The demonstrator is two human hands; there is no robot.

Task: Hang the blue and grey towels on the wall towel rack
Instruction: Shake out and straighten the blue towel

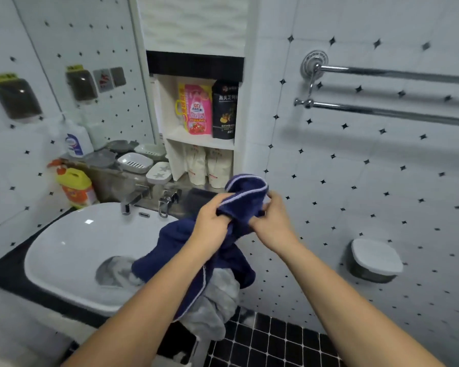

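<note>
Both hands, left hand point(212, 223) and right hand point(272, 221), pinch the blue towel's point(196, 250) striped edge, likely to spread it for the empty towel rack point(382, 92); grey towel point(217, 300) dangles beneath.

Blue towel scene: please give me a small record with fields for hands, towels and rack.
blue towel: bunched, held up near the sink's right edge
left hand: gripping the blue towel
right hand: gripping the blue towel
grey towel: hanging over the sink rim, partly in the basin
towel rack: two bars on the wall, bare where visible
</note>
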